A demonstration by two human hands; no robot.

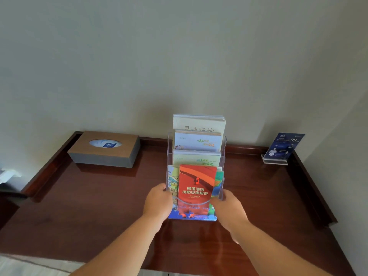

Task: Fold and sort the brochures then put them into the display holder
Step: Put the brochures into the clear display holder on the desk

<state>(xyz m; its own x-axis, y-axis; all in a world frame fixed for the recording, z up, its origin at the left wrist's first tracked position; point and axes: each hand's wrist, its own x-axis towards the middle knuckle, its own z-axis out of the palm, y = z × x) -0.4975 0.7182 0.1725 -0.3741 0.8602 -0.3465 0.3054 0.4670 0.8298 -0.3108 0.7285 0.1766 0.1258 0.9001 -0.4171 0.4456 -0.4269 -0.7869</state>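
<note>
A clear acrylic tiered display holder (223,154) stands in the middle of the dark wooden desk (79,206). Pale cream and green brochures (198,142) fill its upper tiers. A red brochure (196,186) stands in the front tier, with colourful map-like brochures behind it. My left hand (157,204) grips the holder's lower left side. My right hand (229,210) grips its lower right side. Both sets of fingers curl round the holder's edges.
A brown tissue box (103,149) sits at the back left of the desk. A small acrylic stand with a blue card (282,148) is at the back right. The desk has a raised rim and butts against a pale wall.
</note>
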